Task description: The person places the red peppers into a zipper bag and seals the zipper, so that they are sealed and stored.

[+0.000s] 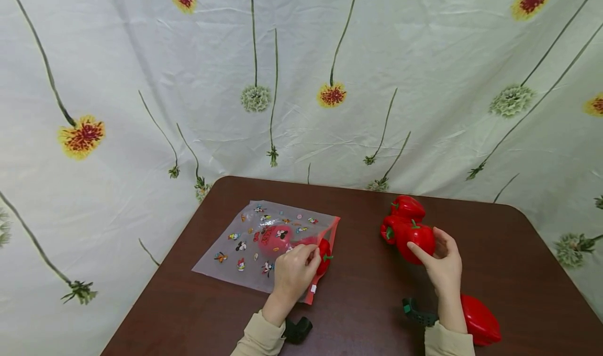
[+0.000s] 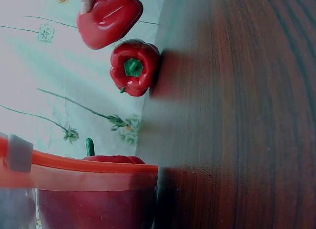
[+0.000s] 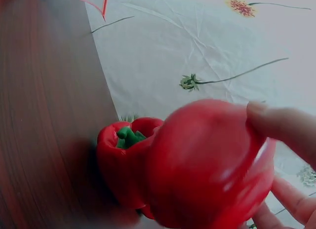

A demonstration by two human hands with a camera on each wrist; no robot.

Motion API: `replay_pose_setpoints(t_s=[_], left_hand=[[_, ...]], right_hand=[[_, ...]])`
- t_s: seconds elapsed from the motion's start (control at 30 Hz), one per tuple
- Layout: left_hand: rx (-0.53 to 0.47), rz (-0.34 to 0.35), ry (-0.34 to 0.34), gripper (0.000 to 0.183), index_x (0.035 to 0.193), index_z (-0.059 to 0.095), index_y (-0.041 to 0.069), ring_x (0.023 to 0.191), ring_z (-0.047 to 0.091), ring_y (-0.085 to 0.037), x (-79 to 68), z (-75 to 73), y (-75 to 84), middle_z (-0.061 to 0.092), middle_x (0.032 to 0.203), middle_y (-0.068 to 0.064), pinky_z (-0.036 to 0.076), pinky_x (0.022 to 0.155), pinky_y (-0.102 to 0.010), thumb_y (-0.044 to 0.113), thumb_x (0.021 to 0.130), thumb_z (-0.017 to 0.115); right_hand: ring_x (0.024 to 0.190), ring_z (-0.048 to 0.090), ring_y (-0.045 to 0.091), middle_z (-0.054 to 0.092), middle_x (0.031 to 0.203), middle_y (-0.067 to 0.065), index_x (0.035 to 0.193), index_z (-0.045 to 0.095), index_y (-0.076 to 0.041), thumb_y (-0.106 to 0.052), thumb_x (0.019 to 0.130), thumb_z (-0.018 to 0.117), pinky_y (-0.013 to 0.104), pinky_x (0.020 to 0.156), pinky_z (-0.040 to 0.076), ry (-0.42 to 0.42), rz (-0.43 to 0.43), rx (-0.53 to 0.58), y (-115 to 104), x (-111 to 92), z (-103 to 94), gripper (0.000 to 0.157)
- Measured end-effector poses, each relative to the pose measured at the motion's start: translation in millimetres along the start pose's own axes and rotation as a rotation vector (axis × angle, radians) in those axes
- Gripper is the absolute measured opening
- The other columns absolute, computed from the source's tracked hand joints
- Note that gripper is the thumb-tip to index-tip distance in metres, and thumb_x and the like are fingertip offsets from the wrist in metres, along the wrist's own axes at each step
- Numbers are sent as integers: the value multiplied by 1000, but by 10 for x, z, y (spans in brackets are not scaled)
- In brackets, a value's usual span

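Note:
My right hand (image 1: 445, 264) grips a red bell pepper (image 1: 421, 241) between thumb and fingers; in the right wrist view this bell pepper (image 3: 207, 165) is tilted and overlaps another bell pepper (image 3: 123, 160) behind it. With its fingers curled, my left hand (image 1: 293, 269) pinches the upper side of a clear zip bag (image 1: 221, 259) at its open end. Cartoon figures decorate the bag, and its mouth has an orange-red zip strip (image 2: 94, 165) with a pale slider. Red shapes show through the plastic. One bell pepper (image 1: 324, 256) sits in the mouth, its green stem pointing out.
Two more bell peppers, one at the back (image 1: 408, 207) and one in front of it (image 1: 388, 229), stand on the dark wooden table (image 1: 358, 303). Another red pepper (image 1: 481, 319) lies beside my right forearm. A flower-print cloth (image 1: 301, 73) hangs behind the table.

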State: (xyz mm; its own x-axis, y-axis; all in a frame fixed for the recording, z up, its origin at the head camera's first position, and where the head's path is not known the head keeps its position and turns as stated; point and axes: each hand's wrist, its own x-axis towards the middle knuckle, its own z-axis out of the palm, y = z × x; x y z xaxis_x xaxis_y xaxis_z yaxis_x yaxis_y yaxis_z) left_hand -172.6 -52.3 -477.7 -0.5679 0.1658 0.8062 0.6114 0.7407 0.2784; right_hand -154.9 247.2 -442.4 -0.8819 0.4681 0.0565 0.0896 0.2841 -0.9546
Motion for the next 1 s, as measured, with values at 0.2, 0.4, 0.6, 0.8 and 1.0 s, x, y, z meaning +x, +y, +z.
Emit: replay_pose_setpoints(t_s=[0.2,0.4,0.6,0.8,1.0], left_hand=[[-3,-15,-9,8,78,71,9,46,50,-6,-7,-1,-6,63,65,2,40,44,-14,12,73,76],[-12,-16,-8,9,79,71,9,47,52,-7,-7,-7,-7,64,66,2,41,45,-15,13,73,77],[-7,-7,1,9,78,71,9,47,51,-6,0,-5,-11,63,65,2,41,45,-15,11,72,77],[1,-7,0,9,78,71,9,47,51,-6,1,-8,-9,63,65,2,41,45,-15,11,73,77],[3,-6,-3,10,79,71,9,47,52,-7,0,-7,-11,64,65,1,42,45,-15,12,73,77]], right_hand=[[111,43,24,40,136,13,142,37,-7,-23,81,74,5,70,40,-87,-80,-10,18,7,63,73],[111,44,29,36,132,17,140,36,-1,-15,83,72,6,74,40,-217,-151,-14,28,6,133,69],[112,48,30,44,132,16,138,36,-4,-12,81,73,14,78,44,-334,-180,-24,39,-34,211,68],[104,55,30,47,128,20,135,37,-2,-1,77,72,25,79,50,-453,-267,83,96,-78,331,67],[103,56,24,44,130,24,136,34,1,4,76,69,25,80,50,-571,-298,166,179,-91,456,70]])
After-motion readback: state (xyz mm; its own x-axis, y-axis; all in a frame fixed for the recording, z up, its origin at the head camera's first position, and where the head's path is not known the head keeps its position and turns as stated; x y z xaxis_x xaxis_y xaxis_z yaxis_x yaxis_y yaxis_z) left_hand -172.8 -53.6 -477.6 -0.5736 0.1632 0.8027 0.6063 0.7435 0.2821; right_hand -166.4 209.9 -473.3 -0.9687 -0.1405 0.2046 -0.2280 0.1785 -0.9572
